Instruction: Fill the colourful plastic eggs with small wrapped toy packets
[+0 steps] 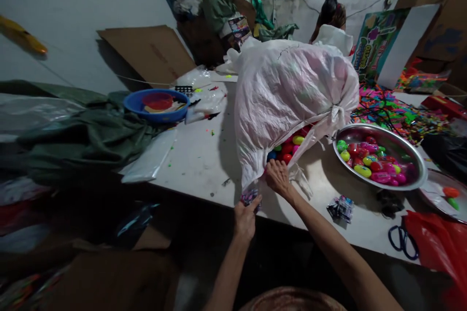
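A big white woven sack [288,87] stands on the table, tied at its right side. Through a gap at its lower front, coloured plastic eggs [287,149] show in red, yellow, green and blue. My right hand [278,177] is closed at the lower edge of this gap, its fingers curled on the sack's rim. At the table's front edge, my left hand [245,218] grips small printed packets [250,195] between thumb and fingers, just below the sack's lower left corner. More such packets [341,209] lie to the right of my right forearm.
To the right stands a steel bowl [418,180] of plastic eggs, beside a plate [434,197] with two eggs. Dark-handled scissors [403,242] and a red plastic bag [438,238] lie near the front edge. A blue basin [156,115] sits left; a person [330,14] is behind.
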`<state>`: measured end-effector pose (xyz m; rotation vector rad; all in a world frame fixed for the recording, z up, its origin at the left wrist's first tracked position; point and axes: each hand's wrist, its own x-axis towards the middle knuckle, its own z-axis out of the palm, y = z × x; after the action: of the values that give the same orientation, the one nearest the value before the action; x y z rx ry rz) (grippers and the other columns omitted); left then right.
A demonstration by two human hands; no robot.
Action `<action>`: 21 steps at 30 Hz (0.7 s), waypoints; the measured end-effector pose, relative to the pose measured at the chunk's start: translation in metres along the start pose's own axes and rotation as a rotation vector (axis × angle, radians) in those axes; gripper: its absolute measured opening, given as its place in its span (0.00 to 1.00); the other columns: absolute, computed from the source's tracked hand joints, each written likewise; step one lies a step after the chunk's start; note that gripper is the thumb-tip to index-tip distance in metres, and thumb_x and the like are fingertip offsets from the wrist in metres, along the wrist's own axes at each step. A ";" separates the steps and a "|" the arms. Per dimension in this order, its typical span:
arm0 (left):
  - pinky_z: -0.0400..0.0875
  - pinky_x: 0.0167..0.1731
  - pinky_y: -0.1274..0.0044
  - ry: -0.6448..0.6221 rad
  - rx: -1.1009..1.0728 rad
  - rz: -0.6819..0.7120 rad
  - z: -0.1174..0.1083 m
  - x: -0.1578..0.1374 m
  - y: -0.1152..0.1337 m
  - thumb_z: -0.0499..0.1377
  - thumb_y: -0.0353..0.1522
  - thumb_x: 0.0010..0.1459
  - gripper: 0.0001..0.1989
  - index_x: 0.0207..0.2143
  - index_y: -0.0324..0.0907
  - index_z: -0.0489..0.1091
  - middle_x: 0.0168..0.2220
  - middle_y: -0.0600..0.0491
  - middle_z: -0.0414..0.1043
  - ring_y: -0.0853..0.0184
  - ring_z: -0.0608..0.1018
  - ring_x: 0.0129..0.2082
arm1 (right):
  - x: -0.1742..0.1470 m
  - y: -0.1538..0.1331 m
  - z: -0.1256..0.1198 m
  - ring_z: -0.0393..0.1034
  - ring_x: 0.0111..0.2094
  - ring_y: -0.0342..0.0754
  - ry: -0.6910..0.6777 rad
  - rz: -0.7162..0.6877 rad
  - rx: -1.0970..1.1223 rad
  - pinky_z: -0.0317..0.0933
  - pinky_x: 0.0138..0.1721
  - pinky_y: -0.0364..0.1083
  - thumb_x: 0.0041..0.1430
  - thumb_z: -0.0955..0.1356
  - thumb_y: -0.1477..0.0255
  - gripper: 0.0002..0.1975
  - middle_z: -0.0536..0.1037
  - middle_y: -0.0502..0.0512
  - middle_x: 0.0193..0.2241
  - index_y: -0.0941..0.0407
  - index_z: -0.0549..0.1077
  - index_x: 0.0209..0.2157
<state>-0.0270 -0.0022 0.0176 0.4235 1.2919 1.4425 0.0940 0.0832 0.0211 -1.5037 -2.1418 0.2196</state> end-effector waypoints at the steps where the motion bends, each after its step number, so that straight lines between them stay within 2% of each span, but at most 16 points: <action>1: 0.66 0.27 0.80 -0.009 0.004 -0.002 0.000 0.001 -0.002 0.70 0.29 0.30 0.18 0.29 0.36 0.73 0.25 0.55 0.72 0.72 0.72 0.25 | -0.006 0.001 -0.011 0.63 0.45 0.58 0.026 0.024 0.048 0.53 0.49 0.57 0.52 0.63 0.76 0.12 0.72 0.64 0.42 0.58 0.69 0.40; 4: 0.66 0.28 0.80 -0.058 0.043 -0.003 0.004 0.001 -0.010 0.70 0.30 0.33 0.17 0.29 0.36 0.72 0.25 0.54 0.72 0.72 0.72 0.25 | -0.028 0.006 -0.044 0.67 0.37 0.53 0.060 0.197 0.414 0.61 0.40 0.52 0.50 0.66 0.70 0.12 0.73 0.59 0.36 0.58 0.68 0.38; 5: 0.65 0.26 0.80 -0.076 0.061 0.008 0.006 0.000 -0.013 0.70 0.31 0.33 0.17 0.29 0.37 0.72 0.24 0.55 0.71 0.73 0.71 0.24 | -0.036 0.009 -0.053 0.68 0.34 0.51 0.013 0.255 0.609 0.62 0.35 0.49 0.50 0.67 0.68 0.12 0.74 0.57 0.34 0.57 0.68 0.38; 8: 0.60 0.21 0.83 -0.156 0.116 0.044 0.018 -0.006 -0.020 0.69 0.29 0.33 0.16 0.27 0.37 0.70 0.21 0.58 0.67 0.76 0.67 0.20 | -0.059 0.017 -0.067 0.69 0.26 0.45 -0.241 0.363 1.175 0.62 0.25 0.43 0.47 0.70 0.66 0.13 0.75 0.53 0.29 0.58 0.69 0.33; 10: 0.58 0.19 0.83 -0.236 0.150 0.029 0.024 -0.011 -0.024 0.69 0.29 0.33 0.15 0.27 0.37 0.70 0.21 0.59 0.66 0.76 0.65 0.19 | -0.070 0.025 -0.066 0.68 0.23 0.42 -0.276 0.455 1.381 0.61 0.22 0.40 0.43 0.72 0.67 0.13 0.75 0.51 0.25 0.59 0.70 0.30; 13: 0.56 0.17 0.83 -0.322 0.166 -0.060 0.030 -0.018 -0.028 0.69 0.31 0.35 0.15 0.28 0.36 0.71 0.19 0.59 0.64 0.77 0.63 0.18 | -0.078 0.039 -0.061 0.68 0.21 0.40 -0.137 0.591 1.463 0.60 0.20 0.38 0.38 0.74 0.70 0.15 0.75 0.49 0.23 0.59 0.70 0.29; 15: 0.54 0.16 0.83 -0.340 0.156 -0.110 0.032 -0.020 -0.029 0.69 0.33 0.35 0.15 0.27 0.36 0.70 0.18 0.59 0.63 0.78 0.61 0.16 | -0.082 0.047 -0.060 0.68 0.21 0.41 -0.101 0.612 1.469 0.60 0.19 0.38 0.37 0.75 0.70 0.15 0.75 0.49 0.22 0.59 0.70 0.29; 18: 0.52 0.14 0.84 -0.297 0.166 -0.104 0.035 -0.020 -0.032 0.70 0.35 0.35 0.16 0.24 0.36 0.69 0.17 0.60 0.60 0.79 0.59 0.15 | -0.090 0.053 -0.066 0.69 0.23 0.42 -0.087 0.601 1.466 0.62 0.21 0.39 0.39 0.75 0.69 0.15 0.75 0.50 0.24 0.59 0.71 0.30; 21: 0.51 0.13 0.84 -0.252 0.183 -0.077 0.039 -0.019 -0.034 0.69 0.37 0.37 0.16 0.21 0.37 0.66 0.14 0.63 0.56 0.79 0.57 0.13 | -0.102 0.051 -0.075 0.71 0.26 0.43 -0.008 0.586 1.410 0.62 0.23 0.40 0.42 0.73 0.67 0.15 0.76 0.52 0.29 0.58 0.73 0.33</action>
<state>0.0273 -0.0069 0.0086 0.6485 1.2251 1.1698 0.1997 -0.0021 0.0324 -1.0726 -0.8949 1.5190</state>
